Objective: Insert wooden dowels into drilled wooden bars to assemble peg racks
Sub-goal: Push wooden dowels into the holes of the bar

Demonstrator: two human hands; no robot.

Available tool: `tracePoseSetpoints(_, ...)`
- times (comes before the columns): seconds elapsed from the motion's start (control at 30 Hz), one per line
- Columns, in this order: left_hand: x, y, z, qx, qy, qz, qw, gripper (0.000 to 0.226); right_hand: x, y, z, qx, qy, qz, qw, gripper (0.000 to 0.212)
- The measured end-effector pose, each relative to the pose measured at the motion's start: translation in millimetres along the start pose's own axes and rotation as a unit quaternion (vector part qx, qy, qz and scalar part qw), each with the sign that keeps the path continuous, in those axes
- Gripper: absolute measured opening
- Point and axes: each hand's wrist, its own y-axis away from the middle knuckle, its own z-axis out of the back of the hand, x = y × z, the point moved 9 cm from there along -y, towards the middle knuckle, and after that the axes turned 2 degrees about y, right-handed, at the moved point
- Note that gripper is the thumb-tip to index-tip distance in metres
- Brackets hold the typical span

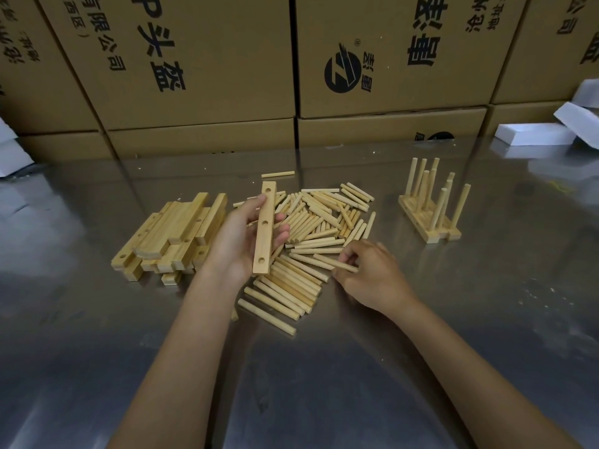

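The left hand (pixel 241 236) hides the drilled bar's (pixel 265 228) underside.

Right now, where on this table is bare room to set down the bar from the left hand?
Bare metal lies between the dowel pile and the finished racks, and near the front edge of the table around both forearms. It is crowded between the bar stack and the dowels.

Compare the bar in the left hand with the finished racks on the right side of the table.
The held bar has three empty holes; the finished racks have dowels standing upright in theirs. The held bar is lifted off the table, gripped by the left hand; the finished racks rest on the metal table, side by side, untouched. Both are the same pale wood.
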Motion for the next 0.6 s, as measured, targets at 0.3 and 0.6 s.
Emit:
tracePoseSetpoints(0.3, 5.2, -2.3, -10.3, 0.047, -0.057, 0.011, 0.997, 0.028, -14.1, -4.4, 30.5, -0.023, -0.211, -0.031, 0.977, 0.016)
tracePoseSetpoints(0.6, 30.7, 6.0, -48.8, 0.208, -0.193, 0.042, 0.958, 0.031, 26.8, 11.3, 43.0, -0.106, -0.172, 0.109, 0.973, 0.020)
